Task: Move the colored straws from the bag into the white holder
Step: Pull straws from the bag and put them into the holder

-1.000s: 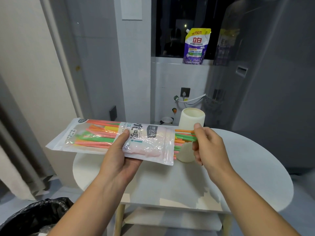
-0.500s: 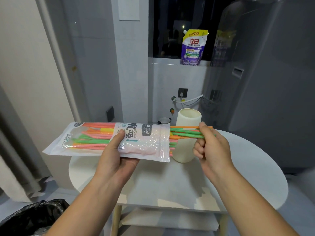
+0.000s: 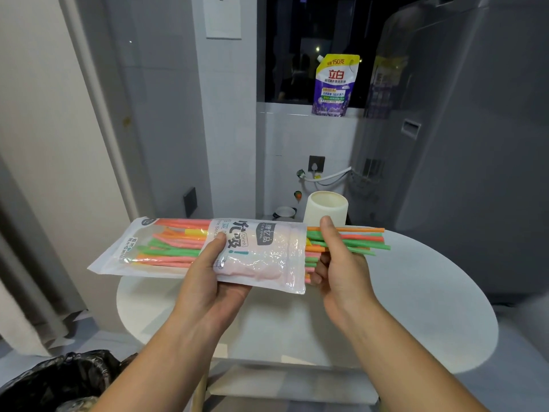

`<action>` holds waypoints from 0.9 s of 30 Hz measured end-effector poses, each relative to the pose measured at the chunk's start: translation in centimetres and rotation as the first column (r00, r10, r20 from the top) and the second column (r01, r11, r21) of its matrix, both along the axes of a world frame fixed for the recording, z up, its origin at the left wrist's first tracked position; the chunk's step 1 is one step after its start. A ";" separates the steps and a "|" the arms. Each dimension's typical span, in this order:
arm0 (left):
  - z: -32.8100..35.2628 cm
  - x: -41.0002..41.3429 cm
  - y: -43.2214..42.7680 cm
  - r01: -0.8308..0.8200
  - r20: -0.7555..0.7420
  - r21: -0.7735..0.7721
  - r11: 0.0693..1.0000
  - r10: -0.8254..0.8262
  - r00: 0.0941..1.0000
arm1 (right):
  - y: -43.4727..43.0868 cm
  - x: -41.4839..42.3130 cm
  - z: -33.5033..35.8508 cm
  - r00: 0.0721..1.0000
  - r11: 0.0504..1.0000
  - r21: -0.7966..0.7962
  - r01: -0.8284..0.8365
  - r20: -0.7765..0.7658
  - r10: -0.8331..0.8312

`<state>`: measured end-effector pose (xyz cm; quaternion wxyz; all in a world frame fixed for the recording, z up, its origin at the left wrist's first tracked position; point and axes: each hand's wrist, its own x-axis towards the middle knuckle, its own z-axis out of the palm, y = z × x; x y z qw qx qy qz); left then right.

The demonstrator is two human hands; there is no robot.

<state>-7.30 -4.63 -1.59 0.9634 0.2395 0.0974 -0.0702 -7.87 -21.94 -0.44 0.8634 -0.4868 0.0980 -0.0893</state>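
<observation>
**Straws partway out of the bag, holder waiting**

We hold the bag [image 3: 276, 263] flat in the air above the table [image 3: 416, 307]. The left grip [image 3: 208, 275] wraps round its middle, thumb on top and fingers underneath. The right grip [image 3: 338, 263] is closed on a bunch of colored straws [image 3: 362, 242] at the bag's open mouth, thumb pressing from above and fingers curled below. Their ends stick out past that grip's far side. More straws lie inside the bag, out beyond the left grip.

The white holder [image 3: 326, 209] stands upright on the table just behind the right grip. We see no straws in it.

We see 3 ways this could go wrong:

- A few short ends at the mouth, below the right thumb, look unpinched. 1 pull could drag them loose and drop them onto the table or floor.
- The bunch is fanned, so splayed tips may catch the holder's rim.
- The holder looks light, so a knock from the swinging ends could tip it.
</observation>
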 end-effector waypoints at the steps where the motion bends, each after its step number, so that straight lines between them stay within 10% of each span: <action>1: 0.0 0.0 0.0 0.001 -0.001 -0.002 1.000 -0.001 1.000 | 0.0 0.1 0.0 1.000 1.000 -0.013 0.018 -0.003 -0.018; 27: 0.1 0.8 -0.1 -0.038 -0.007 -0.115 0.993 0.037 0.999 | -2.1 2.1 2.0 0.972 0.968 -0.114 0.225 0.091 -0.215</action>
